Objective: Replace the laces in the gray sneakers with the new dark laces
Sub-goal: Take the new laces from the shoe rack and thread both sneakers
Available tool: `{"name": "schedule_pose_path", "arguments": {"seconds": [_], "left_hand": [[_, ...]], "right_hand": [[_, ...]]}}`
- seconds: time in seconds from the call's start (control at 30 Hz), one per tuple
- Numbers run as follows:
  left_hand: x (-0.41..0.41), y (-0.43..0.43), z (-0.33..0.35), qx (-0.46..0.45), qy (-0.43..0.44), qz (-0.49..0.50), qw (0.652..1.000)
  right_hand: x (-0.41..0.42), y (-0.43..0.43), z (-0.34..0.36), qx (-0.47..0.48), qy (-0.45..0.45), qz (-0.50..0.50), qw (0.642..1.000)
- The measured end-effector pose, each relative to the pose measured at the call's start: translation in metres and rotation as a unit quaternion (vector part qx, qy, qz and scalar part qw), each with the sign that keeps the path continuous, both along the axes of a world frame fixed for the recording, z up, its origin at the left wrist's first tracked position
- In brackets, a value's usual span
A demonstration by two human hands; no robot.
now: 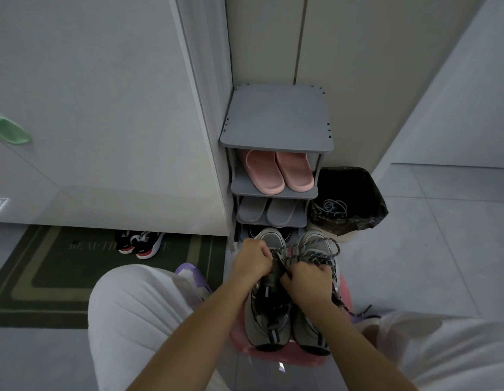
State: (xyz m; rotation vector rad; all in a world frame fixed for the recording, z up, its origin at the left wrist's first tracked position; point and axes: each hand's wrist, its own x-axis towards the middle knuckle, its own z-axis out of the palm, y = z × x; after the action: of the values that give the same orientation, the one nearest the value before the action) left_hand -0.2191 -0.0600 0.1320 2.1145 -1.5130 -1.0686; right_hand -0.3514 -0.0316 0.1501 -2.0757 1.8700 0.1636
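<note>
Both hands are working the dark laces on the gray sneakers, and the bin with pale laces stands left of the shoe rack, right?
Not quite. The head view shows the bin with pale laces right of the shoe rack, not left. The left hand and right hand do work the dark laces on the gray sneakers.

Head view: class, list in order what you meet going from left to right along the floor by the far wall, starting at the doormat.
doormat → black and red sneakers → shoe rack → trash bin
</note>
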Motion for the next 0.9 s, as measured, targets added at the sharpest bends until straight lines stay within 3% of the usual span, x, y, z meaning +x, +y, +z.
{"name": "schedule_pose_path", "arguments": {"seconds": [0.13, 0.23, 0.37, 0.47, 0.57, 0.77, 0.9], "left_hand": [[0.017, 0.009, 0.006, -0.006, 0.027, 0.061, 0.998], [0.044, 0.017, 0.008, 0.004, 0.065, 0.159, 0.985], [0.081, 0.031, 0.002, 0.072, 0.049, 0.228, 0.970], [0.079, 0.032, 0.000, 0.177, 0.008, 0.166, 0.970], [0.063, 0.027, 0.003, 0.196, -0.032, 0.097, 0.975], [0.021, 0.015, 0.007, -0.023, -0.074, -0.016, 0.997], [-0.004, 0.013, 0.006, -0.030, -0.132, -0.102, 0.986]], "right_hand": [[-0.001, -0.002, -0.001, 0.016, -0.019, -0.011, 1.000], [-0.002, -0.003, 0.001, 0.020, -0.024, -0.014, 0.999], [-0.001, -0.005, 0.005, 0.026, -0.036, -0.020, 0.999], [0.001, -0.009, 0.008, 0.045, -0.046, -0.020, 0.998], [0.003, -0.015, 0.009, 0.055, -0.068, -0.038, 0.995], [0.003, -0.016, 0.012, 0.074, -0.086, -0.051, 0.992], [0.003, -0.015, 0.014, 0.078, -0.077, -0.041, 0.993]]}}
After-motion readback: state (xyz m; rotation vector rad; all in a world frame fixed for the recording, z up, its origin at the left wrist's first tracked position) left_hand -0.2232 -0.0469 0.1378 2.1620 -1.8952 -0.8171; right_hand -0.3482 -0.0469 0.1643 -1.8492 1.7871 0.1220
